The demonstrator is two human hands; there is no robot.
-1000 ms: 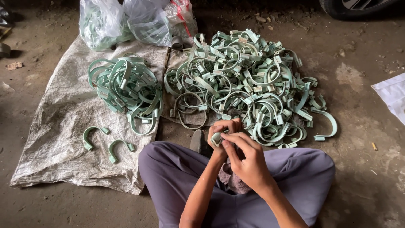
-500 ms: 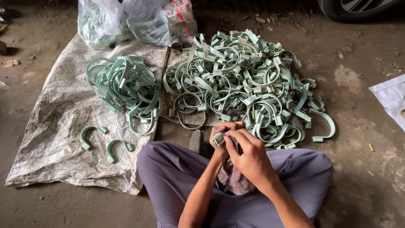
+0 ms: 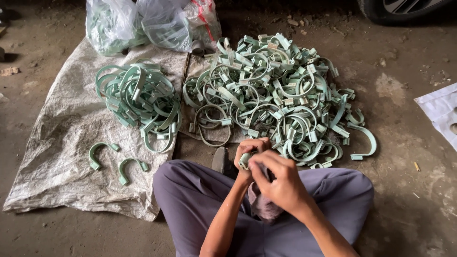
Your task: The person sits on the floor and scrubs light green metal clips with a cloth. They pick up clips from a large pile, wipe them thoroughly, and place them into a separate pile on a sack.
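A woven sack [image 3: 62, 143] is lying spread over the dirt floor [image 3: 409, 190], covering its left part. A big heap of pale green clamps [image 3: 276, 90] is sitting on the floor in front of the person, its left edge lapping onto a second sack. A smaller heap of clamps [image 3: 138, 100] is resting on the sack to the left of it. Clear plastic bags [image 3: 147, 24] holding more green pieces are standing at the far edge. The person is sitting cross-legged in grey trousers [image 3: 190, 200]. Two loose clamps [image 3: 114, 159] are lying side by side on the sack near the left knee. The right hand [image 3: 281, 183] is curling over a pinkish rag [image 3: 262, 207], its fingers bent and pressing together against a small green clamp [image 3: 245, 159]. The left hand [image 3: 250, 152] is pinching that clamp just above the lap, close to the near edge of the big heap.
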